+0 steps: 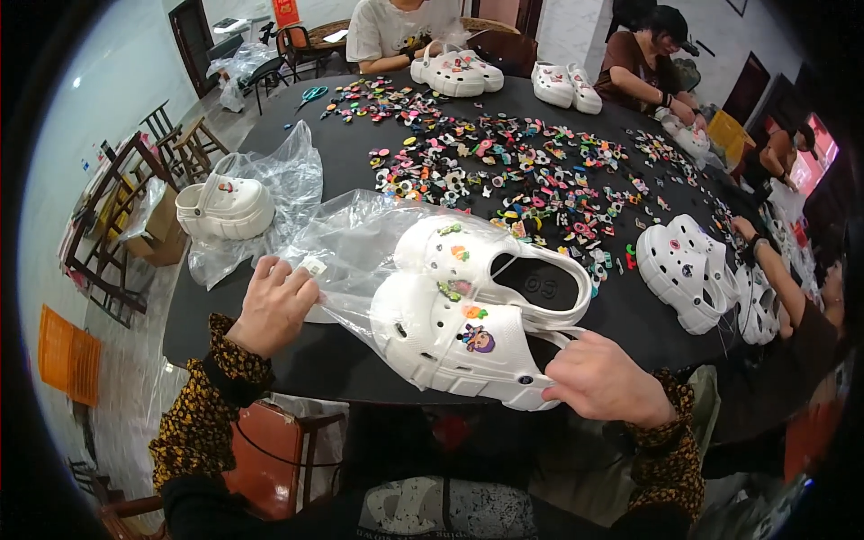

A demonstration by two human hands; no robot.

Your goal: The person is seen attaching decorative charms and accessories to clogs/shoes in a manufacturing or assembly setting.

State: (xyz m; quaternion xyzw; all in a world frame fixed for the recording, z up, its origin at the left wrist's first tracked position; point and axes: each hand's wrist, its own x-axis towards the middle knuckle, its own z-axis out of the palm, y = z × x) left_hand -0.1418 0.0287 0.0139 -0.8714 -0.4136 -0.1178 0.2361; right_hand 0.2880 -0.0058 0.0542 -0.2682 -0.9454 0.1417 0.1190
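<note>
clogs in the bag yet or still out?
Partly in. The toe ends of the white clogs sit under the clear bag; the heels stick out. Left hand holds the bag, right hand the near clog's heel.

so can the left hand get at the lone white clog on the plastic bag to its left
Probably yes. The left hand rests on the clear bag, and the lone white clog lies just up and left, with only crumpled plastic between them.
</note>
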